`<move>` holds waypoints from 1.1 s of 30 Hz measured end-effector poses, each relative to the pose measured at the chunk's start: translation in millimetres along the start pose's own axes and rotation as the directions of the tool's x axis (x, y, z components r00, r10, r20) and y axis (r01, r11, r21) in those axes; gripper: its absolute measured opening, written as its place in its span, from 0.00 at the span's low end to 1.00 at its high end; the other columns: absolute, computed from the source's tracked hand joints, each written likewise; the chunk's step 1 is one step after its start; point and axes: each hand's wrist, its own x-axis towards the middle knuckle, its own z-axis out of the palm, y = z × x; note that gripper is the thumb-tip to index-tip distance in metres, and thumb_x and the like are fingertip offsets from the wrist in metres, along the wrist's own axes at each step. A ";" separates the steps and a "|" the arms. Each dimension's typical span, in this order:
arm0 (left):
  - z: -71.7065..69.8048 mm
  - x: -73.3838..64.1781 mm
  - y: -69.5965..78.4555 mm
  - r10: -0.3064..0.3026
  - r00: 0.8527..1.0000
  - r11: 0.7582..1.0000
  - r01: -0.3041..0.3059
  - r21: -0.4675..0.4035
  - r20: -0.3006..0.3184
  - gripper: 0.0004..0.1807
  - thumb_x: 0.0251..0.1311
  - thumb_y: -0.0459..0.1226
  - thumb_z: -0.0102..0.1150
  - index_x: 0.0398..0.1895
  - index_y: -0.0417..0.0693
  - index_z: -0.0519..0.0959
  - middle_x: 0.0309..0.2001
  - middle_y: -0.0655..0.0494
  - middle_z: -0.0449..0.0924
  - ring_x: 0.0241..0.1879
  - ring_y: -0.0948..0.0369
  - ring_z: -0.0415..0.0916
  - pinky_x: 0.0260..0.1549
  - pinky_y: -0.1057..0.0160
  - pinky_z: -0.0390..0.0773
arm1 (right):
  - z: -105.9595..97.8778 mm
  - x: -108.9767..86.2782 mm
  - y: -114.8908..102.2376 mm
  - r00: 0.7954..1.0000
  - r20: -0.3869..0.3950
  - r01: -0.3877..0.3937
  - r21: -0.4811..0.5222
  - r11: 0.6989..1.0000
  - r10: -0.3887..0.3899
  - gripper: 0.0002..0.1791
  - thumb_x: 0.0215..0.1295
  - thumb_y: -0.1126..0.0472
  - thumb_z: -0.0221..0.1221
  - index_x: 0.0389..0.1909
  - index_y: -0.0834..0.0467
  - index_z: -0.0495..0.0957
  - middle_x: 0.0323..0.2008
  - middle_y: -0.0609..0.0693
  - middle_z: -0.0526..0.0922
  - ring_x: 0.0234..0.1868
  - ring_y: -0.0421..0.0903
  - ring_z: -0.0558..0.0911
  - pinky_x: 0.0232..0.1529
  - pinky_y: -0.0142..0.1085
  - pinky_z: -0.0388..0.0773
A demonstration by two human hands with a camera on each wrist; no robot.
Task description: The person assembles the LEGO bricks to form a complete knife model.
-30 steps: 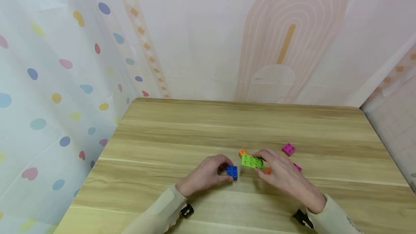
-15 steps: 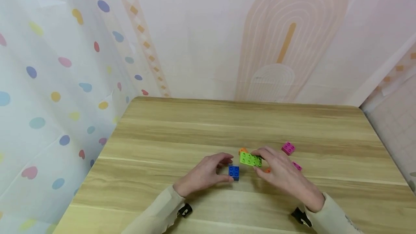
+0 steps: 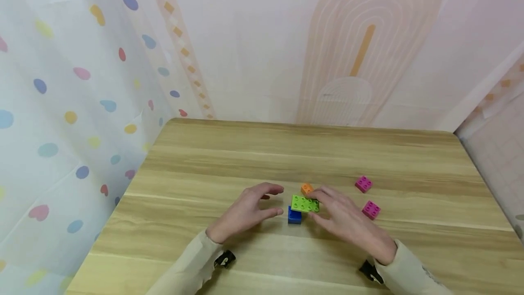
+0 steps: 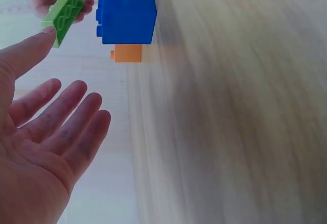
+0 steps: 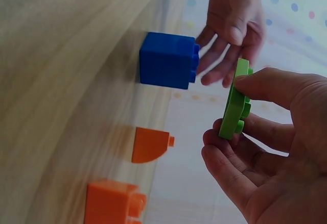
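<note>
A blue brick stands studs up on the wooden table. My right hand pinches a flat green brick between thumb and fingers. In the right wrist view the green brick hangs tilted above the blue brick, with a gap between them. To the left of the blue brick is my left hand, fingers apart and holding nothing. In the left wrist view its palm faces the camera side, apart from the blue brick.
An orange brick with a curved side lies behind the green one. A second orange brick is partly hidden by my right hand in the head view. Two pink bricks sit to the right on the table. Patterned curtains hang behind.
My left hand has let go of the blue brick and drawn back left. My right hand has carried the green brick leftward, over the blue brick in the head view.
</note>
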 end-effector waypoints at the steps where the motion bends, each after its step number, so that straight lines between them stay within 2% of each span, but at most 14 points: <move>1: -0.4 0.3 -0.2 0.008 1.000 1.000 -0.008 0.007 -0.004 0.27 0.65 0.38 0.71 0.63 0.35 0.76 0.61 0.46 0.81 0.59 0.51 0.80 0.58 0.54 0.81 | 0.5 0.7 -0.6 1.000 0.015 -0.006 -0.004 1.000 0.007 0.25 0.65 0.59 0.70 0.61 0.61 0.79 0.56 0.53 0.82 0.55 0.51 0.83 0.54 0.48 0.83; 5: -1.0 0.3 -0.6 0.045 0.999 0.999 -0.045 0.023 -0.013 0.25 0.65 0.38 0.71 0.61 0.38 0.78 0.59 0.48 0.82 0.58 0.52 0.80 0.57 0.55 0.81 | 3.3 4.1 -3.0 0.998 0.056 -0.018 -0.012 1.000 0.019 0.24 0.67 0.58 0.70 0.61 0.61 0.79 0.59 0.55 0.81 0.57 0.53 0.82 0.57 0.51 0.82; 11: 2.3 -1.0 -3.1 0.098 0.995 0.994 -0.098 0.045 -0.009 0.25 0.61 0.38 0.74 0.60 0.40 0.79 0.58 0.49 0.83 0.57 0.54 0.81 0.57 0.57 0.82 | 8.0 7.3 -4.2 0.999 0.053 0.012 -0.024 1.000 -0.011 0.23 0.64 0.58 0.72 0.58 0.61 0.80 0.54 0.54 0.82 0.51 0.50 0.83 0.51 0.47 0.84; 14: 4.2 -0.9 -3.7 0.103 0.995 0.993 -0.103 0.054 0.000 0.25 0.60 0.38 0.74 0.59 0.41 0.80 0.57 0.50 0.84 0.57 0.55 0.81 0.57 0.58 0.82 | 10.3 8.0 -3.8 0.998 0.057 0.019 -0.027 0.999 -0.017 0.22 0.64 0.58 0.72 0.57 0.61 0.81 0.52 0.52 0.82 0.48 0.47 0.82 0.49 0.45 0.84; 23: 10.2 1.7 -2.0 0.063 0.995 0.991 -0.071 0.116 0.074 0.21 0.63 0.38 0.73 0.58 0.42 0.82 0.55 0.51 0.85 0.56 0.56 0.82 0.58 0.57 0.80 | 15.5 9.3 -2.7 0.996 0.085 0.029 -0.029 0.999 -0.027 0.21 0.64 0.59 0.72 0.55 0.61 0.81 0.52 0.53 0.82 0.50 0.47 0.82 0.50 0.46 0.83; 33: 15.0 4.8 -0.5 -0.002 0.997 0.987 -0.011 0.161 0.075 0.17 0.63 0.38 0.73 0.53 0.43 0.84 0.50 0.53 0.87 0.50 0.59 0.84 0.52 0.58 0.83 | 18.1 11.7 -2.6 0.996 0.086 0.038 -0.031 0.999 -0.035 0.19 0.63 0.61 0.72 0.53 0.60 0.82 0.50 0.50 0.82 0.47 0.44 0.80 0.47 0.42 0.84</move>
